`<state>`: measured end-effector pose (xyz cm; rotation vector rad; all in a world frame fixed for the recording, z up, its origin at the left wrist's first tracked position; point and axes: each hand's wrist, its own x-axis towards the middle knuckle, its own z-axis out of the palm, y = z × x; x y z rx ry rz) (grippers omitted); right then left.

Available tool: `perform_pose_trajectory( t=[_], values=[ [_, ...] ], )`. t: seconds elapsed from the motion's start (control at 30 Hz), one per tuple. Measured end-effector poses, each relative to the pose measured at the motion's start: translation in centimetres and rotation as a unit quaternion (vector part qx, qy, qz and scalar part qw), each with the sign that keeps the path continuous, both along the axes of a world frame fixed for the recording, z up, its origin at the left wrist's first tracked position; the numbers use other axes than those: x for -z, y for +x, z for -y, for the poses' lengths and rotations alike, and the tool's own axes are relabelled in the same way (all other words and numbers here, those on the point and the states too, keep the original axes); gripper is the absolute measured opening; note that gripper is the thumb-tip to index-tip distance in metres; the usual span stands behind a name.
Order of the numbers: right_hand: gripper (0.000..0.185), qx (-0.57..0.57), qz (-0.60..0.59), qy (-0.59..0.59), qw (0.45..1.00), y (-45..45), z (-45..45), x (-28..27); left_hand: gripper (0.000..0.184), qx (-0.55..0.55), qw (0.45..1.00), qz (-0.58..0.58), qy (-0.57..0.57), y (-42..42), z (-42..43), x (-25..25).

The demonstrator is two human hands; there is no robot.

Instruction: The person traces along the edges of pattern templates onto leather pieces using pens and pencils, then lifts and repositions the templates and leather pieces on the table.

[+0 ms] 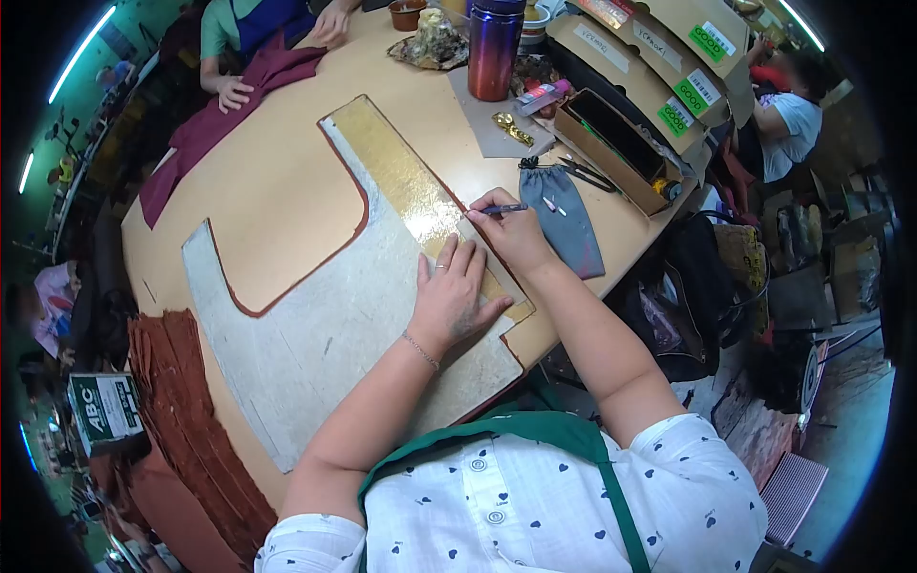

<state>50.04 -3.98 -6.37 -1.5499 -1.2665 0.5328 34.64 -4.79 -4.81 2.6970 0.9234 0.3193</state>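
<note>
My right hand (pixel 514 236) grips a dark pen (pixel 503 208), its tip at the right edge of a long yellowish template strip (pixel 382 158) with a glossy surface. My left hand (pixel 453 298) lies flat, fingers spread, on the lower part of that strip. The strip rests on a large pale grey pattern piece (pixel 315 353) with a deep curved cutout. Reddish-brown material shows as a thin border along the cutout and some edges; the rest of it is hidden underneath.
Brown folded material (pixel 181 411) hangs over the table's left edge. Across the table, another person's hands touch maroon cloth (pixel 239 105). On the right are a grey pouch (pixel 562 224), scissors (pixel 587 175), a cardboard box (pixel 611 158), a purple-red tumbler (pixel 495 53) and a black bag (pixel 683 296).
</note>
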Motion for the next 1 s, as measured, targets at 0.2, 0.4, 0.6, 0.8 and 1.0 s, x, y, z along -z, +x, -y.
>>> perform_pose_trajectory(
  t=[0.2, 0.4, 0.6, 0.8, 1.0],
  values=[
    [0.010, 0.016, -0.024, -0.005, 1.000, -0.6, 4.7, -0.9, 0.076, -0.011, 1.000, 0.012, -0.010, -0.1, 0.1, 0.5],
    [0.012, 0.009, -0.047, -0.006, 0.999, 0.1, 6.7, 0.4, 0.076, -0.009, 1.000, 0.013, -0.009, -0.1, 0.1, 0.6],
    [0.013, 0.016, 0.094, 0.071, 0.993, -0.1, -2.3, 0.4, 0.075, -0.009, 1.000, 0.019, 0.006, -0.2, 0.0, 0.6],
    [0.013, 0.006, 0.061, 0.027, 0.998, -0.5, -4.3, -0.1, 0.074, -0.009, 1.000, 0.016, 0.002, -0.1, 0.1, 0.5],
    [0.010, -0.004, 0.071, -0.029, 0.997, -0.1, 12.0, -2.6, 0.073, -0.013, 1.000, 0.027, -0.004, -0.2, 0.1, 0.5]
  ],
)
